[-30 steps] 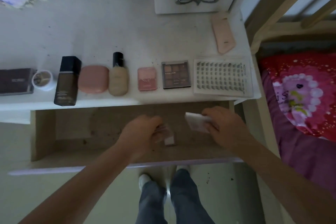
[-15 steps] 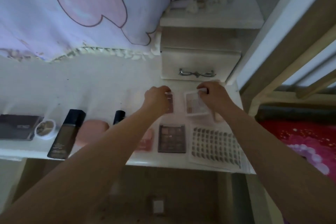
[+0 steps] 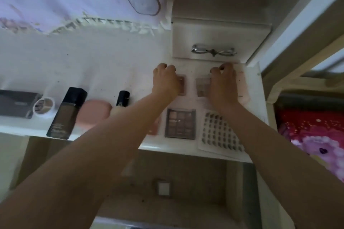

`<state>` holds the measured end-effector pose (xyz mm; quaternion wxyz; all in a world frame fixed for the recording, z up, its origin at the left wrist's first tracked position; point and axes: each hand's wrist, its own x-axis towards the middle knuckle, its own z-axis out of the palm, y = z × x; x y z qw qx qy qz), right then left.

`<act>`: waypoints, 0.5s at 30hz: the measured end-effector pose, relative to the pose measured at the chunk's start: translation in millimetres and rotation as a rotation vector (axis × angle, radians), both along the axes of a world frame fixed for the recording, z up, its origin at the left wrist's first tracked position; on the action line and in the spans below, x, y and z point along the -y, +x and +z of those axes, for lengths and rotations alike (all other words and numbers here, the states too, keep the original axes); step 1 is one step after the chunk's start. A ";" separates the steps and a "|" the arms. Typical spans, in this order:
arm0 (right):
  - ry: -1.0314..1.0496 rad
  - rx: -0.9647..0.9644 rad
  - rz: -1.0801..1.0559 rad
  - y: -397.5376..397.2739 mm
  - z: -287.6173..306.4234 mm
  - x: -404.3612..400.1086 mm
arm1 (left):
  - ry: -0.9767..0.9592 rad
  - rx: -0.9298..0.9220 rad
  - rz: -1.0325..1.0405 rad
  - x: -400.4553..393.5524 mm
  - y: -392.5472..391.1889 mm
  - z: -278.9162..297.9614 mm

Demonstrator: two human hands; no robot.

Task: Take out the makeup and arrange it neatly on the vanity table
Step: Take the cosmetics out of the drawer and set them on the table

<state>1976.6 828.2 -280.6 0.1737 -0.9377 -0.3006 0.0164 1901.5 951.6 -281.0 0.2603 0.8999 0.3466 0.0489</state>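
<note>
My left hand [image 3: 165,80] grips a small pink-brown palette [image 3: 182,85] that rests on the white vanity table [image 3: 104,65], behind the front row. My right hand [image 3: 223,83] grips a small clear-cased palette [image 3: 202,86] beside it. The front row holds a dark box [image 3: 14,105], a round jar [image 3: 43,106], a dark foundation bottle [image 3: 67,113], a pink compact [image 3: 94,115], a black-capped bottle [image 3: 122,97], a pink blush [image 3: 153,129] partly hidden by my arm, an eyeshadow palette [image 3: 180,123] and a lash tray [image 3: 219,134].
A pink case [image 3: 243,87] lies just right of my right hand. A small drawer unit [image 3: 214,31] with a metal handle stands behind the hands. The open drawer [image 3: 186,191] below holds a small white item [image 3: 163,188]. A bed [image 3: 316,135] is at the right.
Both hands lifted the two small palettes out of the drawer, carried them over the front row and lowered them onto the table near the drawer unit. The right palette now lies flat.
</note>
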 end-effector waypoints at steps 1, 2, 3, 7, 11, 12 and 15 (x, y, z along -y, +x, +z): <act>0.076 0.017 0.031 -7.3 2.8 2.8 | 0.002 0.031 -0.030 1.1 -8.0 1.6; 0.184 0.046 0.079 -18.4 7.2 7.1 | 0.015 0.068 -0.074 2.8 -18.8 4.0; 0.299 0.064 0.152 -34.7 11.7 13.9 | 0.042 0.105 -0.128 5.8 -34.6 5.1; 0.439 -0.133 0.520 -126.8 5.2 59.4 | 0.192 0.245 -0.365 25.6 -133.5 1.2; -0.019 -0.514 0.657 -193.9 -47.4 74.2 | 0.251 0.087 -0.460 42.2 -244.5 -27.9; -0.139 -0.556 0.632 -202.4 -66.4 72.5 | 0.236 0.012 -0.455 45.6 -267.5 -35.5; -0.353 -0.531 0.538 -217.7 -106.4 63.3 | 0.216 -0.173 -0.425 51.8 -314.5 -55.1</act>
